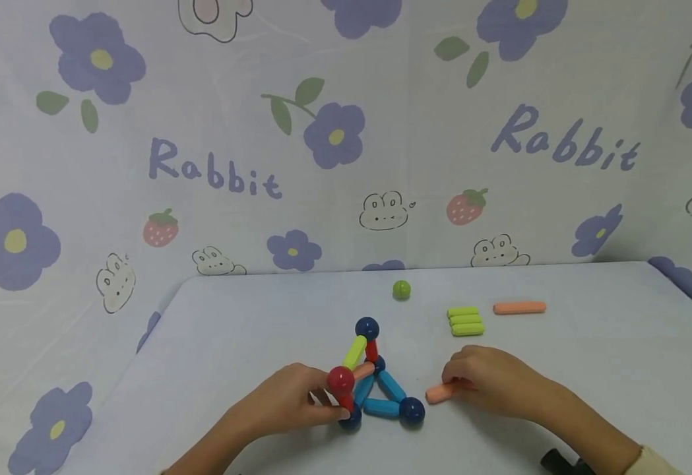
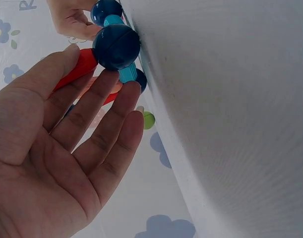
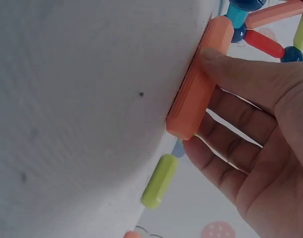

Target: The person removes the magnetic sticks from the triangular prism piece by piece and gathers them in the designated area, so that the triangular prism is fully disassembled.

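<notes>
A structure of rods and balls stands mid-table. Its base is a triangle of blue rods (image 1: 381, 408) with dark blue balls (image 1: 411, 411) at the corners. Two red rods rise from it, one topped by a red ball (image 1: 341, 380), the other by a blue ball (image 1: 367, 328), with a yellow-green rod (image 1: 354, 353) between these tops. My left hand (image 1: 289, 402) pinches the front red rod (image 2: 74, 69) between thumb and fingers, just above a corner ball. To the right, my right hand (image 1: 494, 382) pinches an orange rod (image 3: 201, 82) lengthwise, low over the table.
Behind my right hand lie several short yellow-green rods (image 1: 466, 321) side by side, and an orange rod (image 1: 520, 307). A green ball (image 1: 402, 289) sits near the table's back edge. A black object (image 1: 556, 462) lies by my right forearm. Patterned cloth (image 1: 405, 132) hangs behind.
</notes>
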Demonstrator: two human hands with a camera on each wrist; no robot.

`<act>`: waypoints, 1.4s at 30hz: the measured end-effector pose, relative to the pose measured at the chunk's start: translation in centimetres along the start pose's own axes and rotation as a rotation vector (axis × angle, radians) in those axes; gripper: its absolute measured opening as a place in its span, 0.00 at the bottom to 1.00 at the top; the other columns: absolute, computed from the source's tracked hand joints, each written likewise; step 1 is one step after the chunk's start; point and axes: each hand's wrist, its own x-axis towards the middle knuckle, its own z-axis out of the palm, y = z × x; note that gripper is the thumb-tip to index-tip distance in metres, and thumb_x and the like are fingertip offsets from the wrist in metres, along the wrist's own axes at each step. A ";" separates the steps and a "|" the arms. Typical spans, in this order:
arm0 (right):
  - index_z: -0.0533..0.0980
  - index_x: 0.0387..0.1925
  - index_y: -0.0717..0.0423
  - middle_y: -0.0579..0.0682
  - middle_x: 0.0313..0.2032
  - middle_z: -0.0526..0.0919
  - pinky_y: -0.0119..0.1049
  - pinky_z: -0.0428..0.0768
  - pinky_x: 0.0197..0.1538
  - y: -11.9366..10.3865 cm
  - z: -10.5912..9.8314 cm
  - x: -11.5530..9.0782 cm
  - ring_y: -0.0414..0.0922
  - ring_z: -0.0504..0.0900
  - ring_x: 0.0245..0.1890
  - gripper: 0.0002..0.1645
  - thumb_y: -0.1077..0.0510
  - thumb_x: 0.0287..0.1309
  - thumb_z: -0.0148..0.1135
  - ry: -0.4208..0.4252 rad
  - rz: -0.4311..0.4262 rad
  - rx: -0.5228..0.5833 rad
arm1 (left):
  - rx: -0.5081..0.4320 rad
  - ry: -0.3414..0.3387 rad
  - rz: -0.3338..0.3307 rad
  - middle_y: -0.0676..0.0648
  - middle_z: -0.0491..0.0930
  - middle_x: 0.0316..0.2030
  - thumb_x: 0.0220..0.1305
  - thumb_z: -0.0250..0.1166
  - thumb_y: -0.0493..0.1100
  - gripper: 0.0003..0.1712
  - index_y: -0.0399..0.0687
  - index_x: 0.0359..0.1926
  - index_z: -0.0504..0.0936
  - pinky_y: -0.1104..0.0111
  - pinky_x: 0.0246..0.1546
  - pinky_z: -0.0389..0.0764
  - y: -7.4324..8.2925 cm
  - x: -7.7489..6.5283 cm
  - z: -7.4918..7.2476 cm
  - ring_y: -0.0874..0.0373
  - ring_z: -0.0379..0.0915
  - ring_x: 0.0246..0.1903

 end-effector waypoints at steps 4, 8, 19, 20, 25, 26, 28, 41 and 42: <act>0.86 0.34 0.45 0.32 0.30 0.79 0.36 0.81 0.40 1.3 -1.0 -0.5 0.35 0.74 0.33 0.13 0.66 0.51 0.75 0.018 0.036 -0.002 | 0.003 -0.002 -0.007 0.63 0.84 0.32 0.60 0.74 0.50 0.15 0.48 0.44 0.88 0.74 0.34 0.80 0.0 0.1 0.0 0.69 0.78 0.32; 0.85 0.32 0.46 0.34 0.32 0.81 0.40 0.82 0.41 4.7 -2.9 -1.3 0.38 0.77 0.35 0.13 0.67 0.50 0.75 0.085 0.129 0.001 | 0.003 -0.005 -0.006 0.63 0.84 0.32 0.60 0.74 0.50 0.15 0.48 0.44 0.88 0.74 0.34 0.80 0.0 0.1 0.0 0.69 0.79 0.32; 0.83 0.29 0.55 0.45 0.29 0.79 0.45 0.78 0.36 12.5 -4.0 -1.9 0.47 0.74 0.31 0.07 0.67 0.51 0.74 0.089 0.325 -0.087 | 0.002 -0.010 -0.017 0.62 0.84 0.31 0.60 0.74 0.50 0.15 0.47 0.44 0.88 0.74 0.35 0.80 0.0 0.1 0.1 0.69 0.78 0.32; 0.82 0.28 0.54 0.45 0.29 0.79 0.45 0.77 0.35 12.7 -3.9 -1.8 0.46 0.73 0.31 0.07 0.67 0.50 0.74 0.093 0.331 -0.097 | 0.003 -0.010 -0.020 0.62 0.84 0.31 0.60 0.74 0.50 0.15 0.47 0.44 0.88 0.74 0.35 0.80 0.0 0.1 0.1 0.69 0.78 0.32; 0.77 0.22 0.50 0.43 0.25 0.75 0.40 0.71 0.31 13.2 -4.1 -1.1 0.45 0.69 0.27 0.14 0.68 0.51 0.73 0.104 0.343 -0.176 | 0.008 -0.003 -0.026 0.62 0.84 0.31 0.59 0.74 0.50 0.15 0.47 0.44 0.88 0.74 0.35 0.80 0.0 0.1 0.1 0.69 0.78 0.31; 0.77 0.21 0.50 0.43 0.25 0.75 0.40 0.71 0.31 13.2 -4.1 -0.9 0.45 0.69 0.27 0.14 0.68 0.51 0.73 0.105 0.347 -0.184 | 0.007 -0.003 -0.026 0.63 0.84 0.31 0.59 0.74 0.50 0.15 0.47 0.44 0.88 0.74 0.35 0.80 0.0 0.2 0.1 0.69 0.78 0.31; 0.77 0.22 0.50 0.44 0.24 0.75 0.40 0.71 0.31 13.3 -4.1 -0.8 0.46 0.69 0.27 0.14 0.68 0.51 0.73 0.102 0.349 -0.198 | 0.003 -0.006 -0.023 0.62 0.84 0.31 0.60 0.74 0.50 0.15 0.48 0.44 0.88 0.74 0.35 0.80 -0.1 0.2 0.1 0.69 0.78 0.31; 0.84 0.31 0.55 0.43 0.27 0.78 0.41 0.78 0.34 10.2 -3.4 0.6 0.43 0.74 0.29 0.07 0.64 0.51 0.76 0.197 0.243 -0.180 | 0.000 -0.001 -0.018 0.62 0.84 0.31 0.60 0.74 0.50 0.14 0.48 0.43 0.88 0.74 0.34 0.80 -0.2 0.2 0.1 0.69 0.78 0.31; 0.84 0.31 0.54 0.41 0.27 0.78 0.40 0.78 0.34 9.0 -3.2 1.0 0.42 0.74 0.29 0.06 0.63 0.52 0.75 0.202 0.216 -0.152 | 0.001 -0.001 -0.015 0.62 0.84 0.31 0.60 0.74 0.50 0.14 0.48 0.43 0.88 0.74 0.34 0.80 -0.2 0.1 0.1 0.69 0.78 0.31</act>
